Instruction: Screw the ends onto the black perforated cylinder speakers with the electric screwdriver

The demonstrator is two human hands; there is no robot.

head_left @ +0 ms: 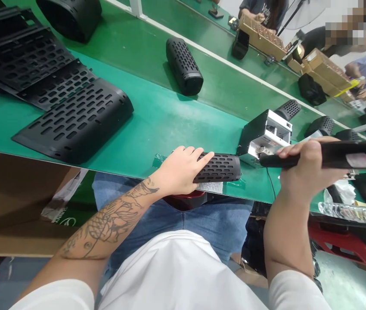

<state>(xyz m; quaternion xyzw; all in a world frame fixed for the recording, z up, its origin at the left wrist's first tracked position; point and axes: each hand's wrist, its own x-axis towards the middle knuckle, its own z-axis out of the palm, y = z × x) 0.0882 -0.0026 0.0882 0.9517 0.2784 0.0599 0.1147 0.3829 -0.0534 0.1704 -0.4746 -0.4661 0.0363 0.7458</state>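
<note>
My left hand [186, 170] is closed over a black perforated housing [220, 168] lying at the near edge of the green bench. Bubble wrap [213, 187] and clear green-tinted tape show under the housing. In my right hand [308, 168] is a black electric screwdriver [338, 156], held level, its tip pointing left. That tip is at the front of a silver and black screw feeder [263, 133]; whether they touch I cannot tell.
Perforated black shells [73, 116] are stacked on the left. Another housing [184, 66] lies across the bench, near a white rail [202, 49]. A clear plastic bottle [354, 213] lies at right. Co-workers sit behind cardboard boxes [262, 36] at the far line.
</note>
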